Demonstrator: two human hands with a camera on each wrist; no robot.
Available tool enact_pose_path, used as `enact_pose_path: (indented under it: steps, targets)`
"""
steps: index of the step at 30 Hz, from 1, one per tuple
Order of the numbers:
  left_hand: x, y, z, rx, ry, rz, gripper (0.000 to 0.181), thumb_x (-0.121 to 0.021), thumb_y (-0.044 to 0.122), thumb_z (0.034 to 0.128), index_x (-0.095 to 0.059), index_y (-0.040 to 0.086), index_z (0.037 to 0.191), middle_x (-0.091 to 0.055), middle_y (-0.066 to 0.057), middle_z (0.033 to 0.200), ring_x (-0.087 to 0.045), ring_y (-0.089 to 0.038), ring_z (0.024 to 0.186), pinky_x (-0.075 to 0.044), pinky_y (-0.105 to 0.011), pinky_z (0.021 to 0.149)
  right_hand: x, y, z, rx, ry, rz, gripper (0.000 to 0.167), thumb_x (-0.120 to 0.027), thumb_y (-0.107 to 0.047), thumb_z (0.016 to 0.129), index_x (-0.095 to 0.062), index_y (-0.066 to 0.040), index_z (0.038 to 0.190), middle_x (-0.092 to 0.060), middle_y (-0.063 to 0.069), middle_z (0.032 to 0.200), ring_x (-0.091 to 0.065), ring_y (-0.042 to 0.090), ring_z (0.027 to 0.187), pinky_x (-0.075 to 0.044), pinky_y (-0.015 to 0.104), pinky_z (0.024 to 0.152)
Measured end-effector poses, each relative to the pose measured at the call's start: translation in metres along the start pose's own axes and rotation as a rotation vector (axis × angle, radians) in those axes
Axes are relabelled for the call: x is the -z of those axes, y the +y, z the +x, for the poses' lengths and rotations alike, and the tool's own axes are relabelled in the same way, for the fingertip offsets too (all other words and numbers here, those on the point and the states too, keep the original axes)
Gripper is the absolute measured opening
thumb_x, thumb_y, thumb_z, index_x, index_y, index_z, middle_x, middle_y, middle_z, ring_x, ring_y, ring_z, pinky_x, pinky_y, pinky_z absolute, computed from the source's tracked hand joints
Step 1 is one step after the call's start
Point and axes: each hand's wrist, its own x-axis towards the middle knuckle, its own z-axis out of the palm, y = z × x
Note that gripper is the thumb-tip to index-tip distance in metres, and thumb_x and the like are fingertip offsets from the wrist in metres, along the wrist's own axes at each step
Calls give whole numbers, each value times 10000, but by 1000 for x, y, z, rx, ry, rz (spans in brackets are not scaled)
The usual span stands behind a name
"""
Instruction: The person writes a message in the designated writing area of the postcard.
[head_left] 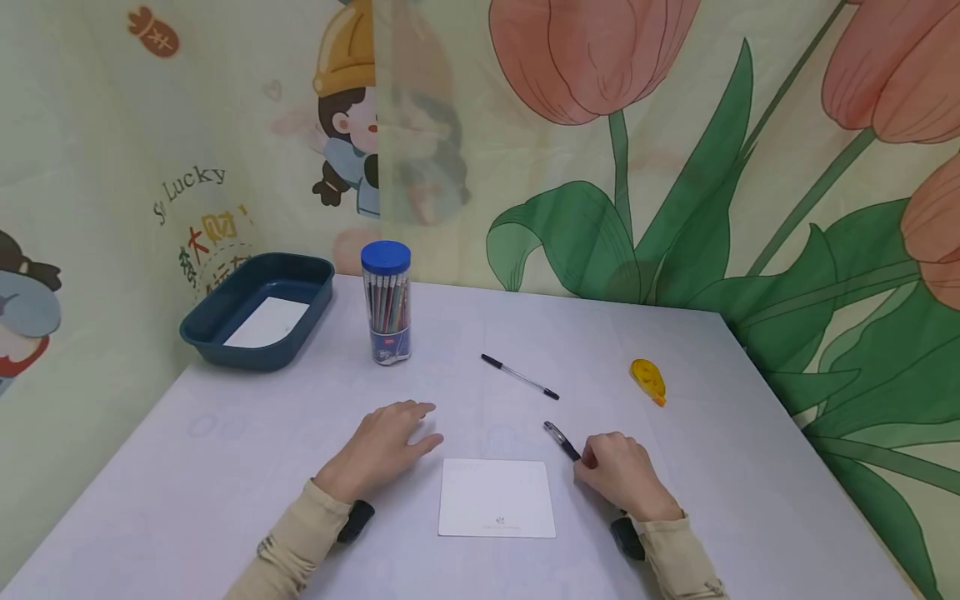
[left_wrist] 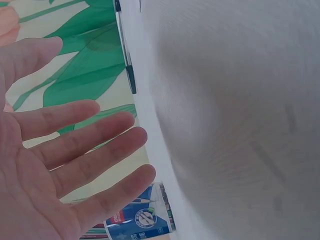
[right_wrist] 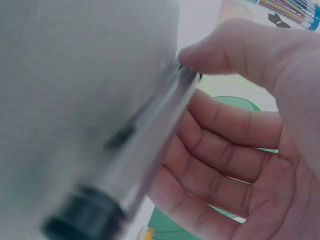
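My right hand pinches one end of a black and silver pen between thumb and fingers, right of a white card. Up close in the right wrist view, the pen slants down and left from the fingertips of my right hand, its dark far end blurred. My left hand, fingers relaxed, is over the table to the card's upper left and holds nothing. The left wrist view shows that hand with fingers spread. A second, clear pen with black ends lies beyond the card.
A blue tray at the back left holds a white card. Beside it stands a clear tub of pencils with a blue lid. A yellow teardrop-shaped item lies at the right. Printed cloth hangs behind the table.
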Motion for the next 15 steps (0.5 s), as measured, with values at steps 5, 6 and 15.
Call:
enact_pose_path:
  steps: [5, 6, 15]
  targets:
    - [-1, 3, 0, -3, 23, -15, 396, -720, 273, 854, -665, 1, 1136, -677, -139, 1103, -653, -264, 1007, -516, -435, 858, 0, 0, 1, 58, 46, -23, 118, -735, -47, 740, -640, -71, 676, -542, -36, 599, -446, 88, 532, -410, 219, 503]
    - [-1, 3, 0, -5, 27, -22, 393, -722, 270, 852, -666, 0, 1132, -678, -133, 1097, -652, -261, 1006, -515, -433, 859, 0, 0, 2, 73, 59, -25, 121, -736, -42, 739, -636, -73, 678, -527, -44, 595, -438, 83, 533, -402, 211, 503]
    - [-2, 6, 0, -56, 63, -72, 338, -733, 210, 843, -669, -7, 1094, -674, -104, 1027, -649, -240, 922, -525, -401, 792, 1, -6, 3, 241, 163, -4, 134, -774, -26, 731, -649, -69, 716, -555, -42, 663, -460, 57, 578, -428, 175, 529]
